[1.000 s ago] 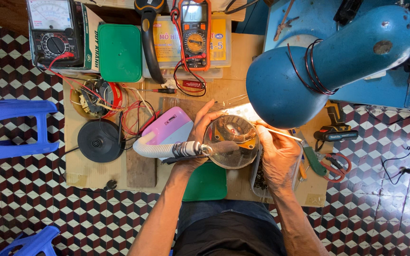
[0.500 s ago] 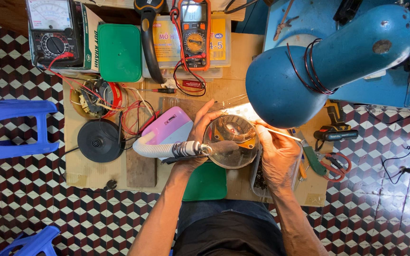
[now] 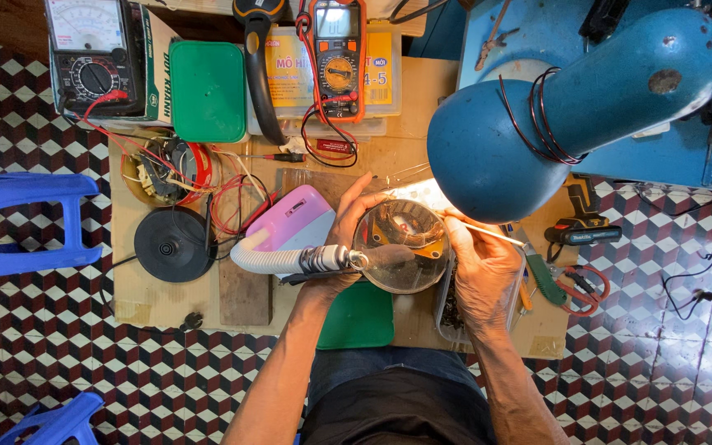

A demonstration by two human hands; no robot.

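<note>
A round magnifying lens (image 3: 401, 247) on a flexible metal arm sits at mid-bench (image 3: 422, 99), over a copper-wound coil; the left hand (image 3: 348, 235) cups the coil's left edge, fingers curled on it; the right hand (image 3: 480, 268) pinches a thin rod (image 3: 492, 234) toward it; a blue lamp (image 3: 554, 107) hangs above; a pink-lidded box (image 3: 294, 218) lies just left.

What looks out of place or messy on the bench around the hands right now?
Nothing looks spilled or broken. The oddest spot is the tangle of red wires sprawling loose from the parts bowl toward the pink device, close beside the left hand.
</note>
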